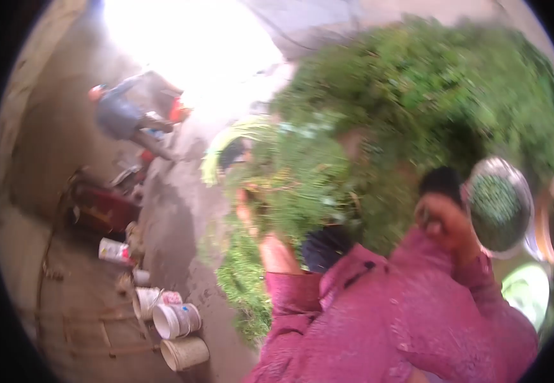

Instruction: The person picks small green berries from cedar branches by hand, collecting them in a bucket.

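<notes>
My left hand (245, 203) reaches in among leafy green plants (302, 185). Motion blur and leaves hide its fingers, so its grip cannot be made out. My right hand (441, 216) is closed, its fingers curled in near my chest; what it holds, if anything, is hidden. Just right of that hand stands a round container (470, 236) with many small green pieces (495, 201) inside, perhaps peas or pods. Pink patterned sleeves cover both my arms.
A large heap of green plants (417, 83) fills the upper right. An orange-rimmed container (548, 236) and a pale green one (529, 290) stand at right. Several white buckets (176, 320) lie at lower left. Another person (120, 115) bends over further off.
</notes>
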### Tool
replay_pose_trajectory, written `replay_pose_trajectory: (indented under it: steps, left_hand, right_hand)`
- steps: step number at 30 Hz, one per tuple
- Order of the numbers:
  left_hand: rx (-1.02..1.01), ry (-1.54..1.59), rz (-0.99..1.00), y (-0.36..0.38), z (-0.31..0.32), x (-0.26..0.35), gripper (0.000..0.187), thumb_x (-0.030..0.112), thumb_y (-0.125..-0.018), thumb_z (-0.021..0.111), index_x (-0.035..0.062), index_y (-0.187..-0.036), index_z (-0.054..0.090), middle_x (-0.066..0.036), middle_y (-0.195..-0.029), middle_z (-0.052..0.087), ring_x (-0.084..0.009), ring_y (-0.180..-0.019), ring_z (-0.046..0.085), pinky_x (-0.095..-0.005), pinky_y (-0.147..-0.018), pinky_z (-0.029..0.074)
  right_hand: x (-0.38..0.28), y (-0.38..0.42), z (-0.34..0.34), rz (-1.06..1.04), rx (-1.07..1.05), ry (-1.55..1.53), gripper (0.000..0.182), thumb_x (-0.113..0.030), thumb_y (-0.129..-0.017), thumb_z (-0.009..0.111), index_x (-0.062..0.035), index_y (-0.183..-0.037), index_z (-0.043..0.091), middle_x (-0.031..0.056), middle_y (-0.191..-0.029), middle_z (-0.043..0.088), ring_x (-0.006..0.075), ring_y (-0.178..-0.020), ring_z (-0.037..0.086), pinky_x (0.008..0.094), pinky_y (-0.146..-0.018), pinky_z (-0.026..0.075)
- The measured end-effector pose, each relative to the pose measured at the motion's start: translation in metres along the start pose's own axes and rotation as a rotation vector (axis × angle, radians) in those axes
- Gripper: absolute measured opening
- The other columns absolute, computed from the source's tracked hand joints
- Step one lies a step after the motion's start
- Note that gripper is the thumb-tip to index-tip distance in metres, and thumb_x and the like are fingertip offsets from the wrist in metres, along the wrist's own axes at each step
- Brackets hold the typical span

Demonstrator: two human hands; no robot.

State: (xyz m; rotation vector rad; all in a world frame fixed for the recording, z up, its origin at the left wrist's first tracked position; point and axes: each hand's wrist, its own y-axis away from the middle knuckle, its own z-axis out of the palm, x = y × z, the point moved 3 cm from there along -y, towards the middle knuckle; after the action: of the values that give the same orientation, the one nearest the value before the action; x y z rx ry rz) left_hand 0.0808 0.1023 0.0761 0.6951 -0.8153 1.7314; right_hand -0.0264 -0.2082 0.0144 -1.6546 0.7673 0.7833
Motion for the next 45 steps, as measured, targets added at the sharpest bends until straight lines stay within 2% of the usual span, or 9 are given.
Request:
replay_pose_trajectory:
  steps: [2, 4, 9, 13, 19, 23, 34, 41, 45]
  left_hand:
    - [-0.006, 0.034, -0.114, 0.007, 0.004, -0.016, 0.044, 0.040, -0.080, 0.061, 0.0027, -0.102, 0.056, -0.015, -0.096, 0.060, -0.0247, -0.087, 0.059, -0.0366, -0.073, 0.053]
    - [-0.005, 0.065, -0.152, 0.006, 0.004, -0.024, 0.053, 0.042, -0.078, 0.062, 0.0007, -0.109, 0.053, -0.017, -0.101, 0.059, -0.0276, -0.092, 0.058, -0.0391, -0.076, 0.053]
    - [0.027, 0.159, -0.236, -0.003, -0.012, -0.047, 0.031, 0.034, -0.083, 0.056, 0.0061, -0.098, 0.057, -0.015, -0.103, 0.058, -0.0293, -0.091, 0.058, -0.0453, -0.076, 0.050]
    - [-0.102, -0.003, -0.270, -0.001, -0.004, -0.050, 0.062, 0.038, -0.078, 0.061, -0.0023, -0.122, 0.043, -0.019, -0.112, 0.055, -0.0288, -0.098, 0.057, -0.0419, -0.083, 0.051]
    - [0.042, 0.059, -0.265, 0.017, 0.014, -0.057, 0.040, 0.038, -0.081, 0.058, 0.0048, -0.103, 0.053, -0.013, -0.093, 0.059, -0.0263, -0.076, 0.059, -0.0383, -0.068, 0.052]
    - [0.201, -0.371, -0.140, 0.008, -0.016, -0.045, 0.029, 0.039, -0.085, 0.057, 0.0098, -0.086, 0.058, -0.001, -0.071, 0.057, -0.0113, -0.060, 0.054, -0.0265, -0.049, 0.043]
    - [0.292, 0.138, -0.314, 0.001, -0.013, -0.045, 0.026, 0.037, -0.085, 0.058, 0.0121, -0.081, 0.058, 0.002, -0.065, 0.060, -0.0070, -0.046, 0.053, -0.0192, -0.034, 0.037]
    - [0.215, -0.022, -0.124, -0.013, -0.057, -0.040, 0.031, 0.037, -0.084, 0.058, 0.0082, -0.094, 0.057, -0.005, -0.084, 0.061, -0.0147, -0.069, 0.058, -0.0269, -0.057, 0.048]
    - [0.081, 0.241, -0.330, -0.006, -0.070, -0.036, 0.051, 0.037, -0.083, 0.056, 0.0038, -0.121, 0.046, -0.014, -0.115, 0.052, -0.0238, -0.094, 0.054, -0.0359, -0.077, 0.048]
  right_hand:
    - [0.017, 0.031, -0.050, 0.732, 0.593, -0.670, 0.014, -0.017, -0.087, 0.051, -0.0044, -0.083, 0.055, 0.0011, -0.067, 0.053, 0.0077, -0.052, 0.047, 0.0197, -0.042, 0.034]
    - [0.022, 0.062, -0.102, 0.598, 0.970, -0.376, 0.011, -0.012, -0.087, 0.051, -0.0060, -0.080, 0.058, -0.0023, -0.059, 0.051, 0.0033, -0.047, 0.043, 0.0182, -0.040, 0.030]
    - [0.083, 0.153, -0.173, 0.378, 0.468, 1.422, 0.024, -0.015, -0.075, 0.060, -0.0029, -0.096, 0.063, 0.0114, -0.073, 0.063, 0.0222, -0.066, 0.061, 0.0292, -0.065, 0.047]
    - [0.051, 0.096, -0.138, 0.879, 0.404, 0.566, 0.027, -0.018, -0.074, 0.061, -0.0016, -0.096, 0.064, 0.0160, -0.094, 0.063, 0.0230, -0.085, 0.061, 0.0302, -0.077, 0.047]
    - [0.039, -0.013, -0.010, 0.664, 0.060, -0.575, 0.041, -0.027, -0.085, 0.060, 0.0021, -0.113, 0.052, 0.0088, -0.092, 0.062, 0.0142, -0.078, 0.060, 0.0275, -0.071, 0.048]
    - [0.048, -0.038, 0.042, 0.662, -0.076, -0.667, 0.039, -0.031, -0.082, 0.061, 0.0001, -0.105, 0.056, 0.0047, -0.083, 0.059, 0.0110, -0.066, 0.055, 0.0243, -0.058, 0.045]
    - [0.029, -0.039, 0.058, 0.707, -0.154, -0.580, 0.020, -0.020, -0.084, 0.058, -0.0004, -0.083, 0.062, 0.0011, -0.062, 0.056, 0.0067, -0.051, 0.048, 0.0212, -0.047, 0.037]
    - [0.011, -0.027, 0.041, 0.809, -0.137, -0.518, 0.020, -0.007, -0.079, 0.052, 0.0020, -0.091, 0.065, 0.0017, -0.060, 0.058, 0.0055, -0.047, 0.047, 0.0206, -0.044, 0.038]
    - [0.015, 0.004, -0.038, 0.642, 0.421, -0.247, 0.019, -0.015, -0.086, 0.050, -0.0027, -0.092, 0.064, -0.0004, -0.062, 0.059, 0.0021, -0.049, 0.048, 0.0174, -0.045, 0.037]
